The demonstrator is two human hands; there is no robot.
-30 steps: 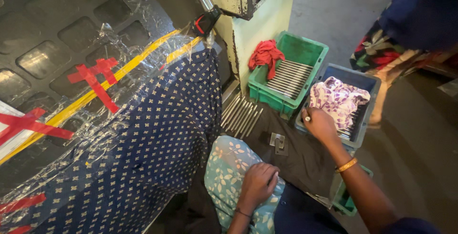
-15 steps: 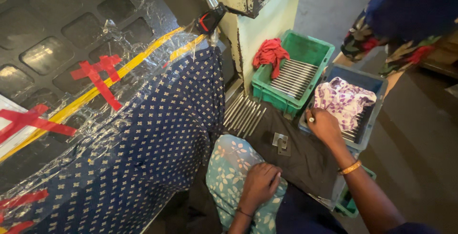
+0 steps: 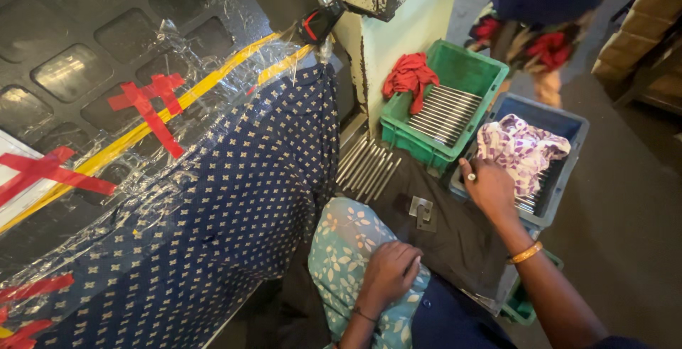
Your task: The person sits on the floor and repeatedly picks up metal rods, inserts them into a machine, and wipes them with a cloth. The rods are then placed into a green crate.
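My right hand (image 3: 489, 189) rests on the near rim of a blue-grey crate (image 3: 568, 178), fingers curled at the edge of a purple-and-white cloth (image 3: 522, 151) that lies over metal rods in it. It seems to pinch a thin rod, though that is hard to tell. My left hand (image 3: 389, 274) lies loosely closed on a teal floral cloth (image 3: 341, 239) over my knee. Between my hands a black cloth (image 3: 455, 242) carries a small metal bracket (image 3: 422, 212) and a row of loose steel rods (image 3: 368, 165).
A green crate (image 3: 472, 72) holds steel rods and a red rag (image 3: 410, 75). A machine panel (image 3: 177, 200) on the left is draped in dotted navy cloth, plastic film and red and yellow tape. Another person (image 3: 543, 29) stands at the upper right, beyond the crates.
The view has shifted slightly. My right hand stays at the blue-grey crate's edge and my left hand stays on my knee. The person behind has moved a little.
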